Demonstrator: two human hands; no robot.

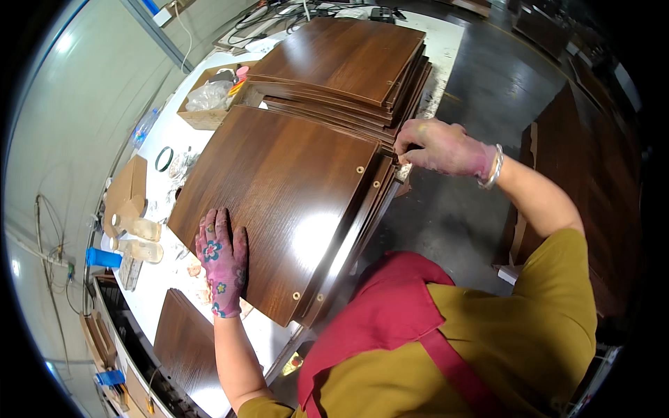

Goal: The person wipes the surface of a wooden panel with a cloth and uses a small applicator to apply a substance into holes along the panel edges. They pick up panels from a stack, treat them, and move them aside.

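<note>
A dark brown wood-grain board (279, 188) lies on top of a low stack in front of me. Small round brass-coloured fittings (360, 170) sit along its near right edge. My left hand (221, 265), in a pink flowered glove, rests flat on the board's left edge with the fingers stretched out. My right hand (442, 146), in a stained pink glove, is at the stack's far right corner. Its fingers are curled together in a pinch, and what they hold, if anything, is hidden. Something pale shows just below those fingertips, too small to name.
A taller stack of brown boards (341, 56) stands behind. On the white table (174, 230) are a cardboard box (203, 118) with plastic bags, bottles (139, 228), a blue cup (103, 258) and another brown board (187, 341). More brown panels (564, 188) stand at the right.
</note>
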